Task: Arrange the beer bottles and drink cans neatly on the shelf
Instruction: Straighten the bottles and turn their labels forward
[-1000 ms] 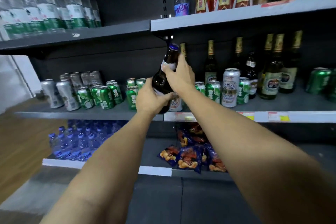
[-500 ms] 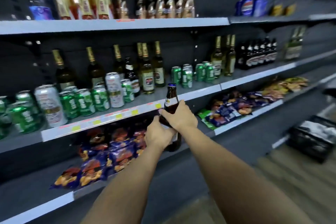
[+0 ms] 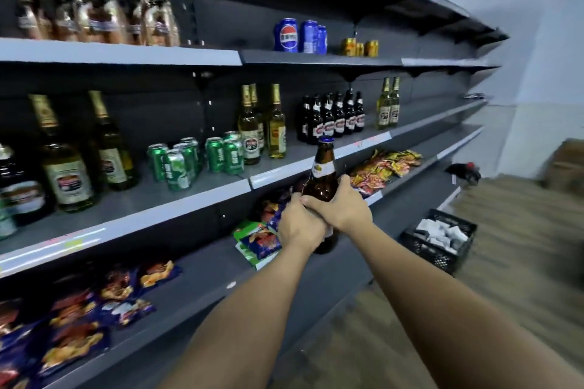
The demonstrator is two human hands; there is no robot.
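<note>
Brown glass beer bottle [image 3: 323, 180]: blue cap, white neck label with a small yellow mark, body dark amber. Upright, tilted very slightly. Held in the air in front of the middle shelf [image 3: 177, 199], below its front edge and above the snack shelf; not resting on any shelf.

Left hand [image 3: 298, 226]: fingers curled round the lower body of the bottle, back of hand toward the camera. Grasping the bottle.

Right hand [image 3: 343, 205]: wrapped round the bottle's shoulder just above the left, thumb across the front of the glass and lying over the left hand's fingers. Also grasping the bottle. The two hands touch each other.

Both forearms bare, extended forward from the bottom of the frame, converging at the bottle.

On the middle shelf: a row of dark beer bottles with red-and-white labels [image 3: 335, 117], standing upright, behind and just above the held bottle. Left of them, tall green gold-foil bottles [image 3: 262, 129] and a cluster of green cans [image 3: 202, 155]. Blue cans [image 3: 300, 35] on the shelf above. Snack packets [image 3: 384, 166] on the shelf below. A black crate [image 3: 439, 243] on the floor to the right.
</note>
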